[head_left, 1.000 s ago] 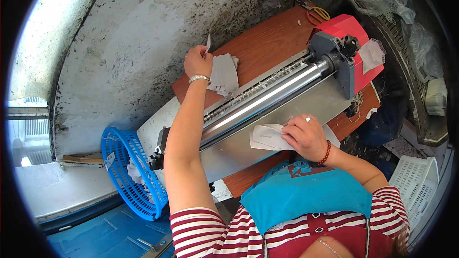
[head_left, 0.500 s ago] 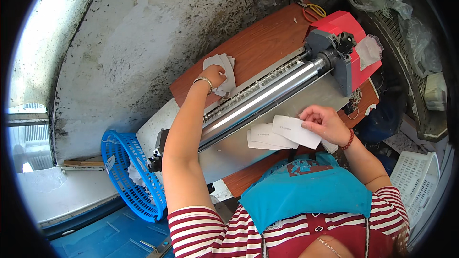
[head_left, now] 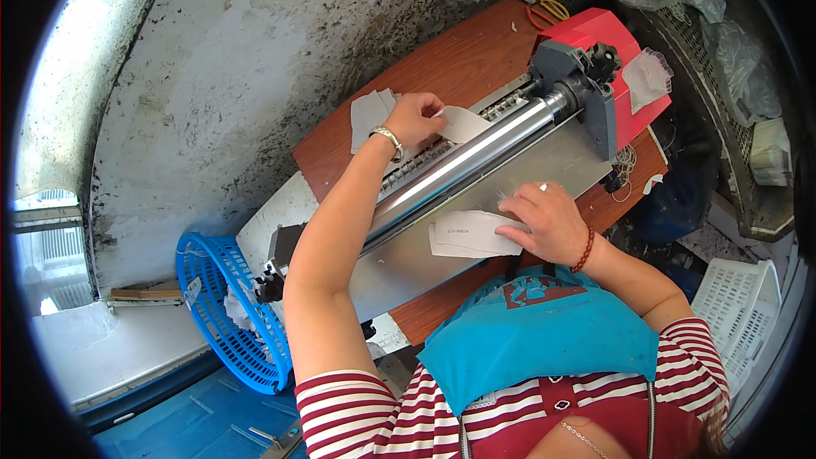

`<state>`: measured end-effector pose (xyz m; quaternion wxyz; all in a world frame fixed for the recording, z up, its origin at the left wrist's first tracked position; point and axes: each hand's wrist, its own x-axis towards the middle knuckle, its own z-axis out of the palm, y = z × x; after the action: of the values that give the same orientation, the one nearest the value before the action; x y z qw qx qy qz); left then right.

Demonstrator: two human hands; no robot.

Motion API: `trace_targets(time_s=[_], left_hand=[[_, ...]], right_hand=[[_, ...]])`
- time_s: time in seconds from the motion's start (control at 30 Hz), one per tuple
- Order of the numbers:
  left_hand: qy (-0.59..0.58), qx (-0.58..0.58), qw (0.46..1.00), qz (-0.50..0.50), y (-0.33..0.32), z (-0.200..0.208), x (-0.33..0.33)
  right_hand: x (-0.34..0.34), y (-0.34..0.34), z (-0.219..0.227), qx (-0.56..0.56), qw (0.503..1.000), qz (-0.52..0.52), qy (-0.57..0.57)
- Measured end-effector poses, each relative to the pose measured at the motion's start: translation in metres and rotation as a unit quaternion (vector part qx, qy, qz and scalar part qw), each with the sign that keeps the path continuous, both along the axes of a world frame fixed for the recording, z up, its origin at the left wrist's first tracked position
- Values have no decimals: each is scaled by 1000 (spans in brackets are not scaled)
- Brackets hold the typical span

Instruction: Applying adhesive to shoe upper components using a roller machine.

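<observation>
A thin white cut piece (head_left: pixel 463 125) is pinched in my left hand (head_left: pixel 413 121), over the far side of the roller machine's long metal roller (head_left: pixel 476 151). Beside that hand, a loose pile of similar white pieces (head_left: pixel 370 119) lies on the brown wooden board. My right hand (head_left: pixel 551 223) is over the near metal plate (head_left: pixel 408 268), fingers apart, its thumb touching the edge of a few overlapping white pieces (head_left: pixel 467 235). The top one has a small printed mark. Whether they are paper or thin sheet material I cannot tell.
A red machine housing (head_left: pixel 599 30) with dark grey end blocks stands at the right. A blue basket (head_left: pixel 223 323) holding white scraps is at the lower left. Yellow-and-red-handled pliers or scissors (head_left: pixel 548 13) lie behind. A white basket (head_left: pixel 738 310) stands at the lower right.
My left hand has moved right from the pile toward the roller with one white piece. The piece my right hand held now lies with the others, and that hand's fingers have spread.
</observation>
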<state>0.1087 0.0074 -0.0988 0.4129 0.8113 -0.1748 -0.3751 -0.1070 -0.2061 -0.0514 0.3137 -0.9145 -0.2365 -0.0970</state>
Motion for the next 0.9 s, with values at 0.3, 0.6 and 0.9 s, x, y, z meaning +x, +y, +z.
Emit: trace_targets(time_s=[0.3, 0.6, 0.9], left_hand=[[-342, 128, 900, 237, 75, -11, 35], [-190, 424, 883, -68, 107, -42, 19], [-150, 363, 919, -36, 82, -18, 19]], right_hand=[[-8, 9, -12, 10, 1000, 4, 15], [0, 7, -2, 86, 993, -44, 65], [2, -16, 1, 133, 965, -123, 189]])
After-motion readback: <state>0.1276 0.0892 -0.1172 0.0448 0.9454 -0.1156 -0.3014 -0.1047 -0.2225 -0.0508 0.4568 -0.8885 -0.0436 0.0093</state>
